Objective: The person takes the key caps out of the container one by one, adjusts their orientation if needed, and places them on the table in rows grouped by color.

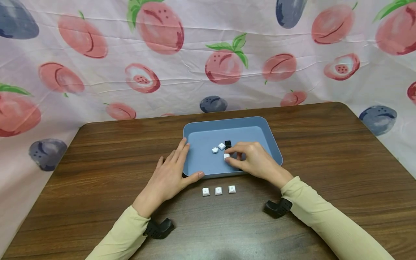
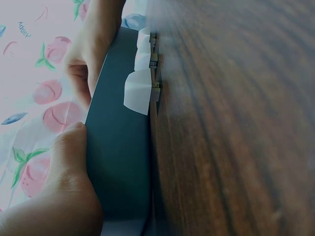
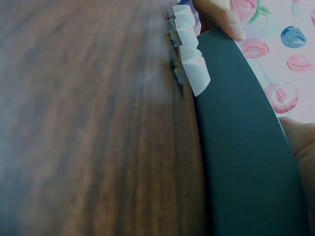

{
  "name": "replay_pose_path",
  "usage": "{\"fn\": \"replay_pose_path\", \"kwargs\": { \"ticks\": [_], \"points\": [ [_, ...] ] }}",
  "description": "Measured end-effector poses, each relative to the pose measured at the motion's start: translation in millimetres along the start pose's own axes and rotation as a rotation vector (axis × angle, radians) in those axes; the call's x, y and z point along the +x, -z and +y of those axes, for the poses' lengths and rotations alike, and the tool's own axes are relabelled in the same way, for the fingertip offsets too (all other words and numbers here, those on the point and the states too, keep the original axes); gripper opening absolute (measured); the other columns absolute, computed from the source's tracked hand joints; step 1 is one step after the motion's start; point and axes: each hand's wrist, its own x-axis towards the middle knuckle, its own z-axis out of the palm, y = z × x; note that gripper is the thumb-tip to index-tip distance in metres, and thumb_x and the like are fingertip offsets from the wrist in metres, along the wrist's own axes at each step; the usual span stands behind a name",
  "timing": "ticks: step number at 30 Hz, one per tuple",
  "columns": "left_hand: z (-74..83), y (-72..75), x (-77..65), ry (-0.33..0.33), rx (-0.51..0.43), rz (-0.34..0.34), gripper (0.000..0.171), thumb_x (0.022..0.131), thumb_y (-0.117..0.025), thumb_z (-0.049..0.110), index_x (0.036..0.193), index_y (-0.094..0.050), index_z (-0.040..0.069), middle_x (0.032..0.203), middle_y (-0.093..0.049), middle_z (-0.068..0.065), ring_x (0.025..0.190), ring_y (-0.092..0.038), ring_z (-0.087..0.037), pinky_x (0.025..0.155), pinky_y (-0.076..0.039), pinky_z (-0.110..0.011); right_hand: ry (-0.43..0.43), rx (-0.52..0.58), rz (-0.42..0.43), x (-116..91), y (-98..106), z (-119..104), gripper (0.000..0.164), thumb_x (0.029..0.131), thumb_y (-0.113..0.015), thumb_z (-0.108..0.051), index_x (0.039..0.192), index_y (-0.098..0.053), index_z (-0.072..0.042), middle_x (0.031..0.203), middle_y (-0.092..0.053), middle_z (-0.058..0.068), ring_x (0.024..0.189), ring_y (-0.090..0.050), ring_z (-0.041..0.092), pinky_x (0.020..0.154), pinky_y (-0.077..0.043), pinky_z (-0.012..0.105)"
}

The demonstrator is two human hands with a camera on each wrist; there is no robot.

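Note:
Inside the blue tray (image 1: 201, 164), my right hand (image 1: 256, 160) pinches a white keycap (image 1: 226, 156) between thumb and fingers. Close by lie two more white keycaps, one tilted (image 1: 221, 146) and one nearer the left (image 1: 215, 150). A black piece (image 1: 228, 143) sits just behind the fingers, which partly cover it. My left hand (image 1: 169, 173) rests at the tray's front left corner, fingers spread straight along the side and thumb on the front rim. Three white lettered keycaps stand in a row before the tray: left (image 1: 206, 191), middle (image 1: 218, 190), right (image 1: 232, 189).
The brown wooden table (image 1: 130, 155) carries the tray near its middle. A fruit-printed cloth (image 1: 182, 72) hangs behind the far edge. Black wrist devices sit on the left sleeve (image 1: 159, 229) and the right sleeve (image 1: 277, 208).

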Motion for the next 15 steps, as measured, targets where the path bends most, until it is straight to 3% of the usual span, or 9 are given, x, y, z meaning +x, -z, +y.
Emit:
{"fn": "replay_pose_path", "kwargs": {
  "ticks": [8,15],
  "points": [
    [-0.3,-1.2,-0.4,-0.010,0.004,0.015,0.101,0.092,-0.058,0.069,0.163,-0.020,0.008,0.173,-0.008,-0.005,0.145,-0.039,-0.045,0.109,-0.029,-0.075,0.084,0.045,0.076,-10.5,4.8,-1.0,0.018,0.087,-0.081,-0.012,0.105,-0.080,-0.010,0.090,-0.074,-0.003,0.076,-0.064,0.006,0.060,-0.050,0.025],
    [-1.3,-1.2,-0.9,-0.016,0.006,0.017,0.101,0.093,-0.059,0.068,0.163,-0.019,0.008,0.173,-0.007,-0.006,0.145,-0.039,-0.046,0.109,-0.029,-0.075,0.091,0.111,0.141,-25.4,10.0,-4.0,0.021,0.084,-0.083,-0.009,0.105,-0.079,-0.014,0.090,-0.072,-0.006,0.074,-0.061,0.005,0.058,-0.048,0.023]
  ]
}}
